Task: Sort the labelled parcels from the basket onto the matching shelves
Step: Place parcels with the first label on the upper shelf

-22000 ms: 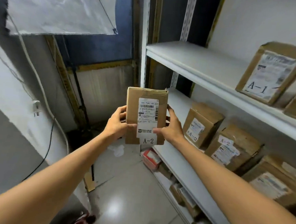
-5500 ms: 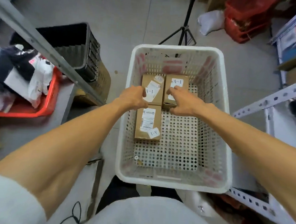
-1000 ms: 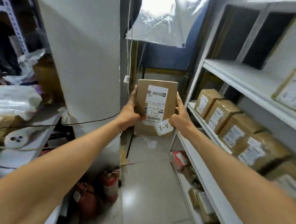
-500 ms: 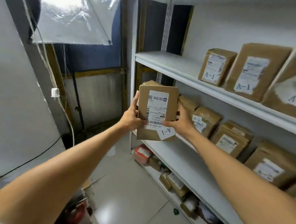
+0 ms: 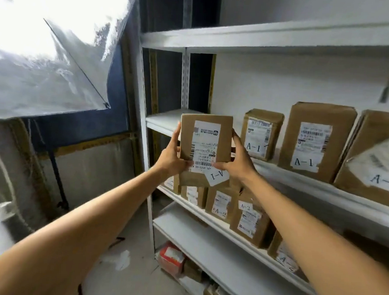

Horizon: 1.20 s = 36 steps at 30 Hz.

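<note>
I hold a brown cardboard parcel (image 5: 206, 148) upside down in front of the white shelving; its loose white sticker reads A-1. My left hand (image 5: 171, 156) grips its left edge and my right hand (image 5: 238, 162) grips its right edge, thumbs on the front. It hangs in front of the upper shelf (image 5: 168, 120), just left of three A-1 parcels (image 5: 261, 134) standing there. The shelf below (image 5: 218, 226) carries several A-2 parcels (image 5: 220, 204). The basket is out of view.
A silver reflector sheet (image 5: 46, 54) hangs at the upper left before a dark blue panel. A white upright post (image 5: 146, 158) marks the shelving's left end. Low shelves hold a red box (image 5: 171, 257) and small items. Pale tiled floor (image 5: 122, 268) lies below.
I have raised the parcel from the A-2 shelf's height to the A-1 shelf's height, and my view has tilted upward. Both hands keep the same grip.
</note>
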Each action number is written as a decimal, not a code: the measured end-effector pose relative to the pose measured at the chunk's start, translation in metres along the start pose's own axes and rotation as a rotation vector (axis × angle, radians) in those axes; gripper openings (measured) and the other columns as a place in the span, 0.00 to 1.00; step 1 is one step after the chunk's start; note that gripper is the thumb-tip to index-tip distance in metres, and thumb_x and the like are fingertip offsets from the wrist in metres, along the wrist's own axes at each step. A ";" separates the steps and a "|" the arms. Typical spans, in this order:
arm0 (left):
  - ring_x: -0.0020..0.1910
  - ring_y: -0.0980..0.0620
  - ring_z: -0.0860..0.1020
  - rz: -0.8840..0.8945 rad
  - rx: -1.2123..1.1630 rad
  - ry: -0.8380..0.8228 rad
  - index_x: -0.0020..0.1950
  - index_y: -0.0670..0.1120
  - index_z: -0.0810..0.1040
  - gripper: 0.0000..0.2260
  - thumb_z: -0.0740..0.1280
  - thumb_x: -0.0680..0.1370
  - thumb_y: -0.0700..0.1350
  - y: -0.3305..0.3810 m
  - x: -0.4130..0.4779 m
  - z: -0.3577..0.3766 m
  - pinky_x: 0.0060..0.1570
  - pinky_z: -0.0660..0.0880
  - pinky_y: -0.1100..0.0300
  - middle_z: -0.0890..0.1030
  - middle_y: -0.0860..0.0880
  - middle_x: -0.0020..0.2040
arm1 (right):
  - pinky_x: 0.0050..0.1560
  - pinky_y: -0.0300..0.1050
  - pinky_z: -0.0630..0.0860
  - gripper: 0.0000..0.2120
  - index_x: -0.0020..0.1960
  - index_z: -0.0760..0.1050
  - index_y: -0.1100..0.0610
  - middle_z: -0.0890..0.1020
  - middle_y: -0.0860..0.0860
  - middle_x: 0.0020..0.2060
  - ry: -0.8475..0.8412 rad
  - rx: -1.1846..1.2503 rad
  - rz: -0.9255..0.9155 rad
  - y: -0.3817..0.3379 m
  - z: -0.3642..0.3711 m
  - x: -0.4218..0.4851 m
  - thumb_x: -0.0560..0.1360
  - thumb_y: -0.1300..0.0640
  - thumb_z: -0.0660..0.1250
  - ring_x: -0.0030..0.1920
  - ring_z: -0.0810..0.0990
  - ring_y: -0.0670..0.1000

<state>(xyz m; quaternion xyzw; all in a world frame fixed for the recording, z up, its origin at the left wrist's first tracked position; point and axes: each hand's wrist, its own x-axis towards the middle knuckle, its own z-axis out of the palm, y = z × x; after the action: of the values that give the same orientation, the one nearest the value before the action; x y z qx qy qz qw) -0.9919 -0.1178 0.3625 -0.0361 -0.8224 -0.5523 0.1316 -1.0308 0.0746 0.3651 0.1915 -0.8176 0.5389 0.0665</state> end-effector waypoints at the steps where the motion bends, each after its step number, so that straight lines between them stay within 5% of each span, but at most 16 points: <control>1: 0.59 0.42 0.77 -0.005 0.018 0.002 0.76 0.64 0.41 0.53 0.69 0.69 0.27 0.004 0.013 -0.004 0.51 0.78 0.38 0.76 0.43 0.56 | 0.65 0.56 0.71 0.53 0.79 0.47 0.50 0.67 0.54 0.72 -0.007 0.004 -0.014 -0.004 -0.002 0.013 0.66 0.70 0.76 0.70 0.68 0.55; 7: 0.59 0.43 0.77 -0.019 0.022 0.005 0.77 0.61 0.48 0.50 0.68 0.69 0.25 0.017 0.084 -0.012 0.37 0.81 0.54 0.76 0.48 0.54 | 0.66 0.52 0.70 0.52 0.79 0.47 0.53 0.65 0.53 0.72 0.087 0.023 -0.070 -0.012 -0.007 0.068 0.66 0.74 0.73 0.70 0.67 0.53; 13: 0.61 0.43 0.77 0.046 0.045 -0.013 0.77 0.62 0.49 0.49 0.69 0.70 0.27 0.016 0.121 0.000 0.49 0.79 0.40 0.75 0.43 0.64 | 0.66 0.51 0.69 0.51 0.79 0.46 0.53 0.65 0.54 0.72 0.210 -0.009 -0.043 0.002 -0.013 0.097 0.68 0.73 0.72 0.71 0.65 0.52; 19: 0.63 0.42 0.76 0.074 0.003 -0.057 0.76 0.62 0.51 0.48 0.68 0.70 0.26 0.005 0.157 -0.002 0.52 0.76 0.35 0.75 0.44 0.63 | 0.65 0.44 0.68 0.48 0.79 0.43 0.54 0.60 0.55 0.74 0.255 -0.028 -0.013 0.012 0.000 0.120 0.71 0.74 0.68 0.72 0.64 0.53; 22: 0.64 0.42 0.75 0.068 -0.014 -0.077 0.76 0.60 0.53 0.46 0.68 0.70 0.26 -0.005 0.173 -0.006 0.53 0.77 0.37 0.74 0.45 0.65 | 0.60 0.35 0.63 0.49 0.78 0.40 0.54 0.59 0.57 0.72 0.287 -0.142 0.025 0.015 0.012 0.128 0.72 0.70 0.69 0.71 0.63 0.54; 30: 0.65 0.43 0.73 0.149 -0.008 -0.093 0.77 0.56 0.54 0.43 0.69 0.71 0.28 -0.029 0.208 0.000 0.55 0.77 0.40 0.72 0.44 0.68 | 0.72 0.50 0.64 0.47 0.76 0.31 0.57 0.46 0.60 0.77 0.343 -0.417 0.176 0.020 0.041 0.148 0.76 0.67 0.65 0.76 0.56 0.57; 34: 0.66 0.43 0.72 0.175 -0.021 -0.144 0.77 0.55 0.54 0.42 0.68 0.71 0.28 -0.037 0.224 0.005 0.56 0.76 0.41 0.72 0.44 0.67 | 0.68 0.39 0.58 0.45 0.76 0.30 0.57 0.41 0.57 0.78 0.349 -0.446 0.238 0.022 0.043 0.150 0.78 0.64 0.64 0.78 0.48 0.54; 36: 0.65 0.43 0.73 0.192 -0.020 -0.159 0.77 0.54 0.55 0.42 0.68 0.71 0.28 -0.041 0.231 0.008 0.57 0.76 0.41 0.73 0.44 0.65 | 0.71 0.41 0.56 0.47 0.76 0.29 0.58 0.41 0.57 0.78 0.344 -0.462 0.248 0.022 0.042 0.150 0.77 0.63 0.66 0.78 0.46 0.55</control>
<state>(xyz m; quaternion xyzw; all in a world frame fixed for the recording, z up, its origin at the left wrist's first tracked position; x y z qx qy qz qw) -1.2239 -0.1462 0.3822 -0.1595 -0.8174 -0.5408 0.1180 -1.1729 0.0078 0.3767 -0.0240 -0.9124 0.3673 0.1792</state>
